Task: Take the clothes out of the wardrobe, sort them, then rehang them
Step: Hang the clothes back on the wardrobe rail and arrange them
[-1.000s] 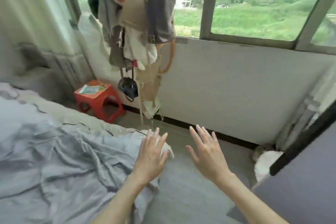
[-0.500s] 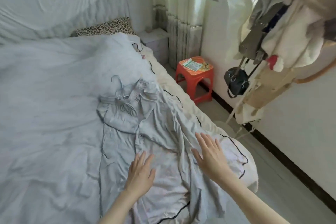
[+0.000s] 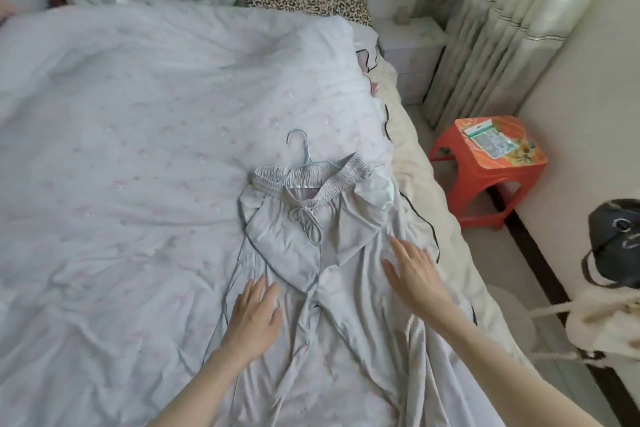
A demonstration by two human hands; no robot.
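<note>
Light grey drawstring trousers (image 3: 304,239) lie spread on the bed (image 3: 121,121), waistband towards the pillows, legs running back to the person. Soft, thin, floppy fabric, likely light and prone to wrinkle and slide; best taken at the gathered elastic waistband (image 3: 311,177), or by the pale blue hanger (image 3: 304,156) threaded through it just above. Left hand (image 3: 254,315) flat on the left trouser leg, fingers straight, grasping nothing. Right hand (image 3: 412,270) to the right of the trousers, also flat and released, on the grey cloth there.
</note>
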